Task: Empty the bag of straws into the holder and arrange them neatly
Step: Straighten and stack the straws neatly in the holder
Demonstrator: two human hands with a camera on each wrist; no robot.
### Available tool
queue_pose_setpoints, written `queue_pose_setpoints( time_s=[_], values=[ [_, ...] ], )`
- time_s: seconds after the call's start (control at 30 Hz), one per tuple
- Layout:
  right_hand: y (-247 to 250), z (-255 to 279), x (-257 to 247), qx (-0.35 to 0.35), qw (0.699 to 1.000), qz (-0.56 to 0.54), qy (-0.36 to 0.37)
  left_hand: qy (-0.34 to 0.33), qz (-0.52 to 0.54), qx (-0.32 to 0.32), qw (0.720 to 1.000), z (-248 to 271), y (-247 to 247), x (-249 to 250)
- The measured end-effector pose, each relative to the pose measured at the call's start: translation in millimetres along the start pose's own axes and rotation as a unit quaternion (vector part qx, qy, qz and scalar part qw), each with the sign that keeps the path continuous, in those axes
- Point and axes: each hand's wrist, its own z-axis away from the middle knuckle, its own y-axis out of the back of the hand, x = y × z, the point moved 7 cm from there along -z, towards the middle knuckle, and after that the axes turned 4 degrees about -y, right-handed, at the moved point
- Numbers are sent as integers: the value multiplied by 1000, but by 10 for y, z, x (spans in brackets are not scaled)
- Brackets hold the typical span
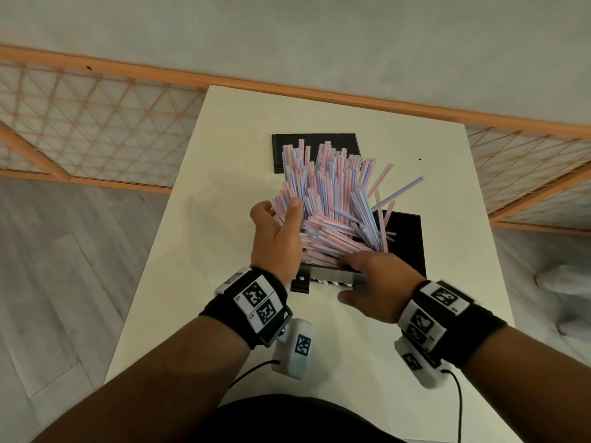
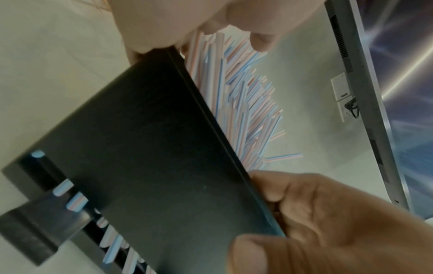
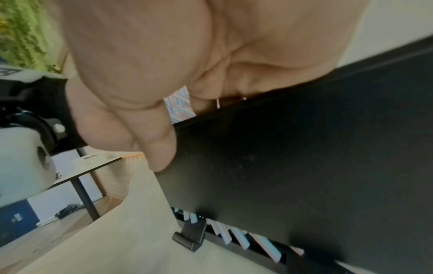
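Observation:
A thick bunch of pink-and-blue striped straws (image 1: 332, 193) stands fanned and untidy in a black holder (image 1: 332, 275) at the middle of the white table (image 1: 198, 251). My left hand (image 1: 277, 219) grips the bunch's left side, thumb up in front, fingers hidden behind. My right hand (image 1: 367, 279) holds the holder's near wall at its right end. In the left wrist view the right hand (image 2: 316, 222) has its thumb on the black wall (image 2: 152, 148) and fingers curled over the rim, beside the straws (image 2: 239, 96). Straw ends (image 3: 264, 244) show through the slot at the holder's base.
A flat black panel (image 1: 313, 145) lies behind the holder and another (image 1: 409, 238) lies to its right. A small black tab (image 1: 300, 284) sticks out at the holder's front left. A wooden lattice fence (image 1: 96, 123) runs behind the table. A monitor (image 2: 365, 92) stands nearby.

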Motion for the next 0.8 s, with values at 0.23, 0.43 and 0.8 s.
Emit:
queue_pose_setpoints(
  time_s=[0.23, 0.43, 0.8],
  values=[
    [35, -132, -61, -55, 998, 3, -13, -30, 4, -28, 999, 63, -8, 99],
    [-58, -273, -143, -100, 992, 72, -33, -28, 10, -88, 996, 56, -56, 107],
    [-80, -407, -196, -119, 992, 15, -35, -36, -46, -30, 998, 43, -11, 124]
  ],
)
